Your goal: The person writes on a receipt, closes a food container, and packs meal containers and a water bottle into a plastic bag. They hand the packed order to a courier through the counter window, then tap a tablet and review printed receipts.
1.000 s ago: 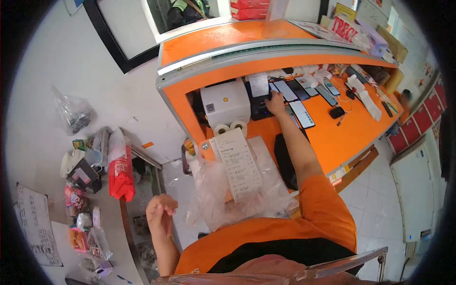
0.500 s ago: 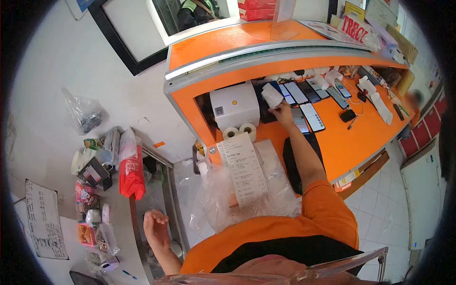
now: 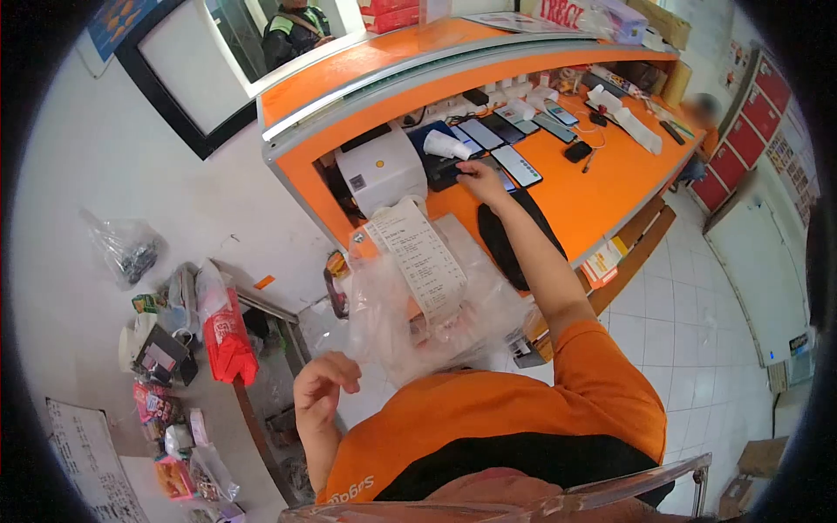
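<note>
My right hand (image 3: pixel 481 186) reaches over the orange desk, its fingertips beside a dark flat object (image 3: pixel 440 171) near the phones. A crumpled white paper (image 3: pixel 446 146) lies just beyond those fingertips, with a small gap between them. Loosely bent and apart, the fingers of my left hand (image 3: pixel 325 383) hold nothing, raised near the clear plastic bag (image 3: pixel 370 318). On that bag rests a long printed receipt (image 3: pixel 423 261), running from the white label printer (image 3: pixel 381 167) side towards my body.
Several phones (image 3: pixel 517 166) lie across the orange desk (image 3: pixel 602 187), with cables and a black charger (image 3: pixel 577 152) nearby. A raised counter (image 3: pixel 349 74) borders the desk's far side. To the left, a cluttered shelf holds a red bag (image 3: pixel 228 336). Another person (image 3: pixel 704 131) sits at far right.
The crumpled paper has left my right hand and now lies beyond it. My left hand has risen towards the plastic bag. The whole view has turned to the right.
</note>
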Available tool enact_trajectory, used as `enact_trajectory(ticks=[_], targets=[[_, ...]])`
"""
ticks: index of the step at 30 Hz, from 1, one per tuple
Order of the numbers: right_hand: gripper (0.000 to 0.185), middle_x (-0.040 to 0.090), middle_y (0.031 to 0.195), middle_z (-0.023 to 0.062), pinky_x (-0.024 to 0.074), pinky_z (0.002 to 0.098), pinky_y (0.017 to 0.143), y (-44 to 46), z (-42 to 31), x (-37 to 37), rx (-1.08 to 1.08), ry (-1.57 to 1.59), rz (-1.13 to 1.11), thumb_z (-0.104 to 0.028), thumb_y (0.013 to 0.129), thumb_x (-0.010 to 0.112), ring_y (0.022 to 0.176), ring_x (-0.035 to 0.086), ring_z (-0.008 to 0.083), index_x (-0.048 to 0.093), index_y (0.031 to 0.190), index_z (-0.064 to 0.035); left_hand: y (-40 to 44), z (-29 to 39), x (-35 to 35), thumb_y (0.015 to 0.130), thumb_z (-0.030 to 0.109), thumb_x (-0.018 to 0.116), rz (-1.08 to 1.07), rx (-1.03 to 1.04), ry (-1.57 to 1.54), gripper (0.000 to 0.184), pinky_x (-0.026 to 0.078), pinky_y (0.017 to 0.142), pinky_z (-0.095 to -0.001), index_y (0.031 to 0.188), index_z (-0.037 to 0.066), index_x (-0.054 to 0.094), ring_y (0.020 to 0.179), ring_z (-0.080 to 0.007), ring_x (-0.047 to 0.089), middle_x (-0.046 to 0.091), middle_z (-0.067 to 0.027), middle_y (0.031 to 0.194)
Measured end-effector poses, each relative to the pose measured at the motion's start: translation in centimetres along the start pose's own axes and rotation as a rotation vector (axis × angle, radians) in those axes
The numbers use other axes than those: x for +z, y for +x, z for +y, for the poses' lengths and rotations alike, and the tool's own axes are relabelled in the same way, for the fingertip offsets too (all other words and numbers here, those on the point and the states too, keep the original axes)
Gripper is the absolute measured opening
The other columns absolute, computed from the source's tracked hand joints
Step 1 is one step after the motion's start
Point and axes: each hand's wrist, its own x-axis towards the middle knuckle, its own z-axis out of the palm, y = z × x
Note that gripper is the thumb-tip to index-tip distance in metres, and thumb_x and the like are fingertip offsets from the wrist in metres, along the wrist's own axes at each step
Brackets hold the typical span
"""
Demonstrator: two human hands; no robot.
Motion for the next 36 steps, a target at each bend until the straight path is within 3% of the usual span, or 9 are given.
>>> enact_trajectory(ticks=[4, 5, 11, 14, 18, 21, 24, 30, 36], targets=[[0.04, 0.062, 0.104, 0.015, 0.0442, 0.0315, 0.085, 0.6, 1.1, 0.5, 0.106, -0.228, -0.045, -0.019, 0.072, 0.069, 0.098, 0.058, 0.0233, 0.062, 0.111, -0.0113, -2.6, -0.6, -1.0, 0.08, 0.035, 0.062, 0.103, 0.004, -0.119, 0.034, 0.037, 0.069, -0.035, 0.088, 0.003, 0.052, 0.069, -0.0194, 0.048, 0.049, -0.0082, 0.076], [0.042, 0.057, 0.111, 0.019, 0.0426, 0.0344, 0.09, 1.2, 0.8, 0.2, 0.318, -0.049, -0.187, -0.024, 0.07, 0.071, 0.108, 0.053, 0.0274, 0.063, 0.111, -0.019, -3.0, -0.5, -1.1, 0.08, 0.036, 0.062, 0.149, 0.0, -0.107, 0.035, 0.037, 0.07, -0.035, 0.088, 0.003, 0.051, 0.069, -0.0193, 0.048, 0.049, -0.008, 0.075], [0.038, 0.061, 0.103, 0.021, 0.0452, 0.0353, 0.087, 6.9, 6.2, 3.8, -0.267, -0.456, 0.178, -0.026, 0.068, 0.071, 0.099, 0.059, 0.0316, 0.067, 0.105, -0.0153, -4.9, -0.7, -1.4, 0.081, 0.036, 0.062, 0.316, 0.002, -0.108, 0.035, 0.037, 0.07, -0.0348, 0.088, 0.003, 0.051, 0.069, -0.0185, 0.048, 0.048, -0.0076, 0.075], [0.033, 0.063, 0.098, 0.02, 0.0464, 0.0356, 0.085, 9.4, 5.7, 4.6, -0.036, -0.339, 0.108, -0.027, 0.071, 0.07, 0.094, 0.061, 0.0321, 0.068, 0.101, -0.0121, -4.9, -0.7, -1.2, 0.082, 0.035, 0.061, 0.34, 0.006, -0.109, 0.034, 0.036, 0.07, -0.0348, 0.088, 0.003, 0.051, 0.07, -0.0184, 0.048, 0.048, -0.0075, 0.076], [0.022, 0.066, 0.094, 0.0158, 0.0468, 0.0312, 0.076, 8.8, 1.0, 4.8, -0.448, 0.111, 0.277, -0.018, 0.083, 0.06, 0.086, 0.062, 0.0263, 0.066, 0.091, 0.0016, -5.1, -0.4, -0.8, 0.081, 0.036, 0.062, 0.337, 0.014, -0.102, 0.035, 0.036, 0.07, -0.0347, 0.089, 0.004, 0.051, 0.07, -0.0182, 0.048, 0.048, -0.007, 0.076], [0.026, 0.067, 0.091, 0.0128, 0.0465, 0.0298, 0.073, 9.0, 0.1, 4.3, -0.426, 0.034, 0.259, -0.022, 0.082, 0.062, 0.083, 0.062, 0.0234, 0.067, 0.093, 0.0005, -4.9, -0.3, -0.4, 0.081, 0.036, 0.062, 0.32, 0.019, -0.122, 0.035, 0.036, 0.07, -0.0348, 0.09, 0.004, 0.051, 0.07, -0.018, 0.048, 0.048, -0.0067, 0.076], [0.021, 0.066, 0.095, 0.0069, 0.0453, 0.0261, 0.074, 8.6, 1.3, 3.3, 0.051, -0.005, 0.109, -0.02, 0.084, 0.061, 0.083, 0.06, 0.0157, 0.067, 0.096, -0.0041, -4.6, -0.1, 0.1, 0.081, 0.035, 0.062, 0.291, 0.015, -0.132, 0.034, 0.036, 0.07, -0.0348, 0.09, 0.004, 0.051, 0.07, -0.0179, 0.048, 0.048, -0.0067, 0.077], [0.032, 0.062, 0.108, 0.0013, 0.0408, 0.0373, 0.077, 7.4, 0.2, 3.5, 0.394, 0.02, -0.187, -0.032, 0.083, 0.06, 0.096, 0.055, 0.0174, 0.064, 0.109, -0.014, -4.4, -0.6, -0.1, 0.081, 0.034, 0.061, 0.261, 0.019, -0.144, 0.033, 0.036, 0.071, -0.0343, 0.091, 0.003, 0.052, 0.072, -0.0182, 0.048, 0.049, -0.007, 0.078], [0.034, 0.061, 0.107, -0.0001, 0.0364, 0.0357, 0.08, 8.2, 0.0, 5.1, 0.472, 0.414, -0.087, -0.029, 0.083, 0.06, 0.099, 0.051, 0.0151, 0.063, 0.112, -0.0128, -5.0, -1.0, 0.3, 0.081, 0.034, 0.061, 0.312, 0.006, -0.135, 0.035, 0.036, 0.071, -0.0344, 0.092, 0.002, 0.052, 0.073, -0.0187, 0.049, 0.049, -0.0073, 0.079]])
